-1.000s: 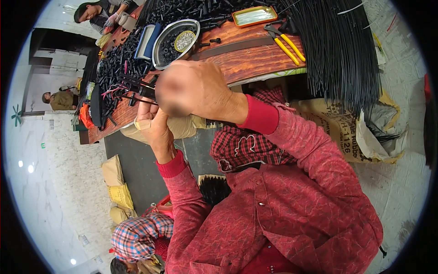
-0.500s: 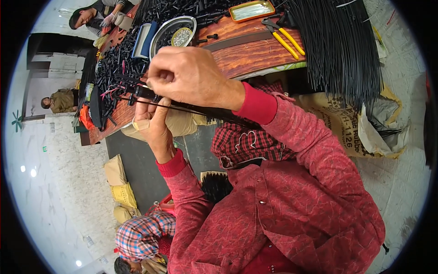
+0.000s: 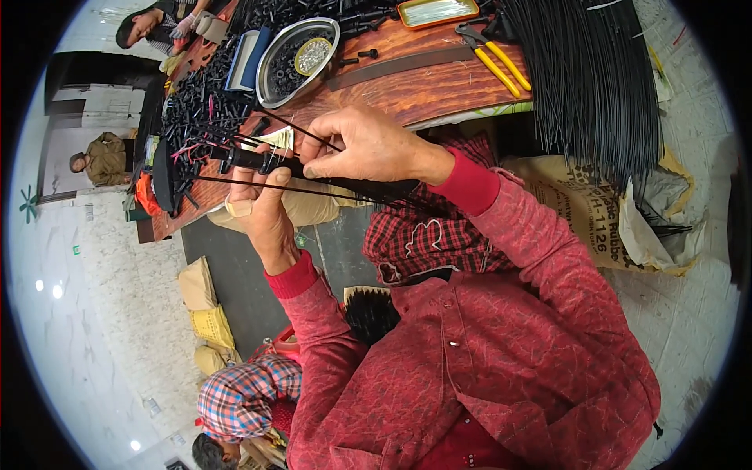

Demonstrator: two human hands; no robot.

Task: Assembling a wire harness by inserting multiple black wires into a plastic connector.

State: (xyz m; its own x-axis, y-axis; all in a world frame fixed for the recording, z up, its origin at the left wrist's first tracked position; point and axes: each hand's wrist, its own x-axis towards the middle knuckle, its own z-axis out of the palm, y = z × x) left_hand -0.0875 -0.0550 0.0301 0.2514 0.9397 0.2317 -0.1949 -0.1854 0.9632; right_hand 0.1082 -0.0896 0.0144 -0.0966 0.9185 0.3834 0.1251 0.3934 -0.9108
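Note:
My left hand (image 3: 266, 215) is closed around a black tubular plastic part (image 3: 249, 160), its thumb underneath. A tan wrap covers one finger or the thumb base. Several thin black rods (image 3: 313, 188) run from around that part toward the lower right, over my lap. Just to the right, my right hand (image 3: 372, 145) pinches a thin black rod (image 3: 291, 124), whose free end points up and left above the part. Fine wire shows near the tubular part. Whether the pinched rod touches the part, I cannot tell.
A heap of small black plastic parts (image 3: 196, 110) covers the table's left. Beyond my hands are a metal bowl (image 3: 265, 92), a dish of silver pieces (image 3: 314, 55), yellow-handled pliers (image 3: 501, 69) and an orange-rimmed tray (image 3: 439, 22). Black rods (image 3: 587, 102) hang over the right edge above a sack (image 3: 564, 207).
My right hand has drawn back to the right from over the tubular part, and the rod in its fingers now shows. My left hand keeps its hold, nearly in place.

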